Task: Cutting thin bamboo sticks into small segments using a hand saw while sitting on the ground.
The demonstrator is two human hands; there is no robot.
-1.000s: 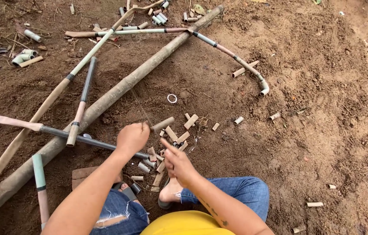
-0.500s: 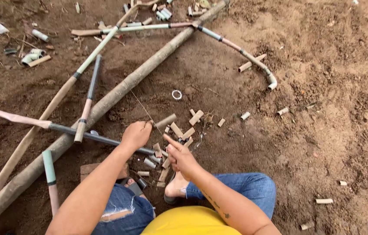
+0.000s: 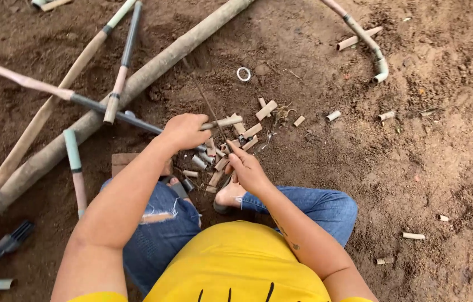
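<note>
Short tan pipe piece (image 3: pixel 222 122) now raised off the scattered offcuts (image 3: pixel 231 146), level, just above dirt floor (image 3: pixel 415 168). Left hand (image 3: pixel 183 131) fingers clamped round its near end. Right hand (image 3: pixel 246 169) fingers pinched on thin rod (image 3: pixel 205 100), drawn closer than before; cutting apparently resuming.

Left hand (image 3: pixel 183 131) grips a short pipe piece (image 3: pixel 222 122); right hand (image 3: pixel 246 169) holds a thin rod (image 3: pixel 205 100) above scattered pipe offcuts (image 3: pixel 214 162).
</note>
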